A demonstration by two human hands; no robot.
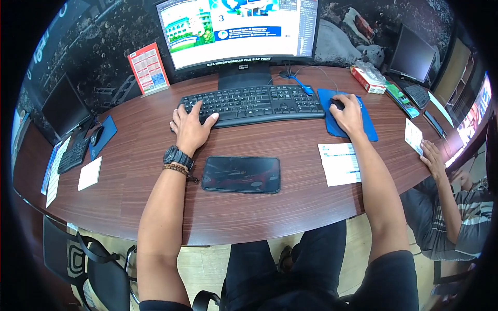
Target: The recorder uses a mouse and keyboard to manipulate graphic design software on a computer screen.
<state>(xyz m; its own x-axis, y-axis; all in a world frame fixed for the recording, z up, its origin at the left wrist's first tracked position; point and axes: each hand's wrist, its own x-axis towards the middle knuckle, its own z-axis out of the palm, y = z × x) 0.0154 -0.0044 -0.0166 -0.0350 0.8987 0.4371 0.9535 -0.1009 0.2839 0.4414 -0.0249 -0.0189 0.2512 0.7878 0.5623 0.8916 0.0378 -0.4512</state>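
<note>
My left hand (193, 128) rests with spread fingers on the left end of a black keyboard (254, 106), the thumb lying near its front edge. A black watch (179, 156) and a beaded bracelet are on that wrist. To the right, my right hand (348, 115) is wrapped over a dark computer mouse (337, 104), mostly hidden under the palm, on a blue mouse pad (367, 127). A black smartphone (241, 174) lies flat between my forearms. Beyond the keyboard stands a lit monitor (244, 31) showing a colourful page layout.
Printed paper (340, 165) lies partly beneath my right forearm. A red-framed calendar (149, 70) stands left of the monitor. Far right are a red-and-white box (368, 79) and a person's hand (432, 158) near a white card (413, 136). An office chair (106, 269) stands lower left.
</note>
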